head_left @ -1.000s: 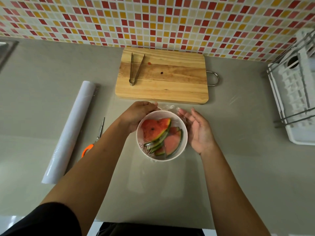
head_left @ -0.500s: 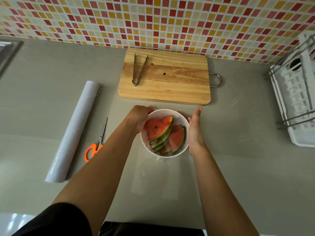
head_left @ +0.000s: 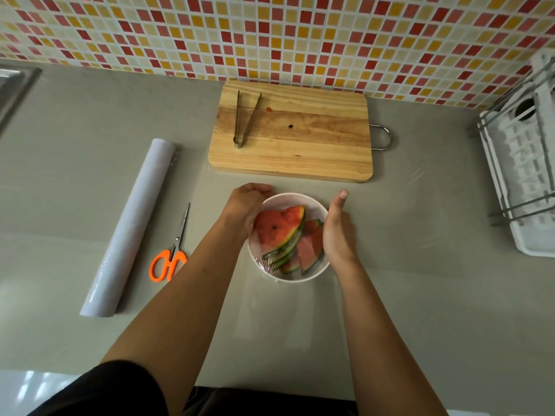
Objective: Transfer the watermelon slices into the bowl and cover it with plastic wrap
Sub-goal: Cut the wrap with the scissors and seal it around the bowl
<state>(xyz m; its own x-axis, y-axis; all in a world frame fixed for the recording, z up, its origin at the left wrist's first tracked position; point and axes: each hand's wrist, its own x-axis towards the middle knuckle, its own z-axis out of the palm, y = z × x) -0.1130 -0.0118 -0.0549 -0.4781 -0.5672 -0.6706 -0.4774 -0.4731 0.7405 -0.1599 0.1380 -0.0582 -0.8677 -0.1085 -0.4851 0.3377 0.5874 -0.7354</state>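
On the grey counter (head_left: 420, 295), near the pale wooden cutting board (head_left: 291, 139), we steady the round white bowl (head_left: 289, 197) of red watermelon slices (head_left: 274, 228), our left hand (head_left: 244, 205) with fingers curled over its rim, our right hand (head_left: 338, 232) with fingers straight against its side, apparently smoothing clear plastic wrap (head_left: 265, 265) down.

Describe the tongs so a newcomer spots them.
Start at the wooden cutting board against the tiled wall. The tongs lie on its left part. Unlike the orange-handled scissors on the counter, they are metal, a narrow V opening toward the wall.
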